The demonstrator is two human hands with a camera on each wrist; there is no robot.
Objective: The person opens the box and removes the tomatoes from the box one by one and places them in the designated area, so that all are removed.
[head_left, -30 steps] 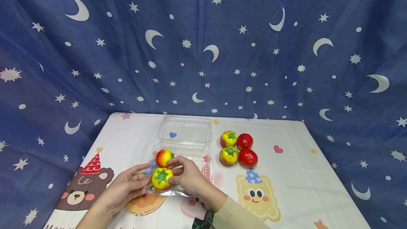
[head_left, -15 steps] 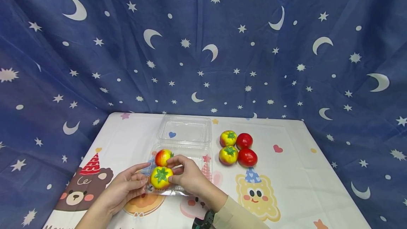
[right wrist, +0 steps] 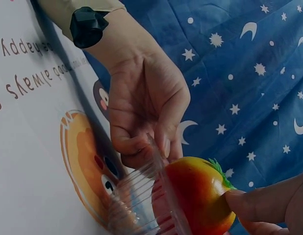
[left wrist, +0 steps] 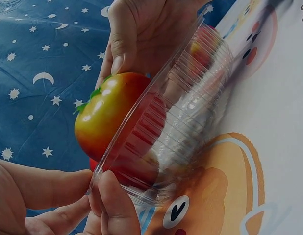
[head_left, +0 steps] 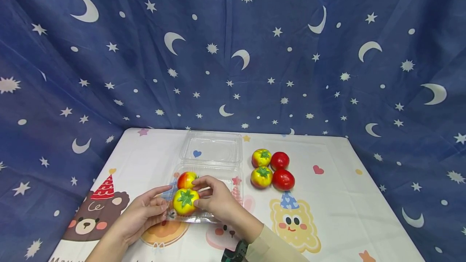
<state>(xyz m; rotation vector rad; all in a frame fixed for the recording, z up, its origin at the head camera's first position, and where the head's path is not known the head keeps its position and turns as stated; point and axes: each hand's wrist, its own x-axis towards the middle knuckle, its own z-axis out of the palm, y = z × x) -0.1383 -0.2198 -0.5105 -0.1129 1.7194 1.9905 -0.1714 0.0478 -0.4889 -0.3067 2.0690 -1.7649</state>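
Table [head_left: 338, 213]: cartoon cloth, 4 tomatoes [head_left: 271, 169] loose.
Box [head_left: 233, 181]: clear, lid open, 2 tomatoes inside.
R hand [head_left: 214, 201]: pinches near tomato [head_left: 185, 201].
L hand [head_left: 143, 213]: fingers curled on box rim.

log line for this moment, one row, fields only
left hand: holds clear clamshell box rim | right hand: pinches yellow-red tomato in box | in box: second tomato | loose on table: four tomatoes

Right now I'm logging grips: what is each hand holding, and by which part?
Right hand pinches the yellow tomato by its side; left hand grips the clear clamshell box at its near-left rim.
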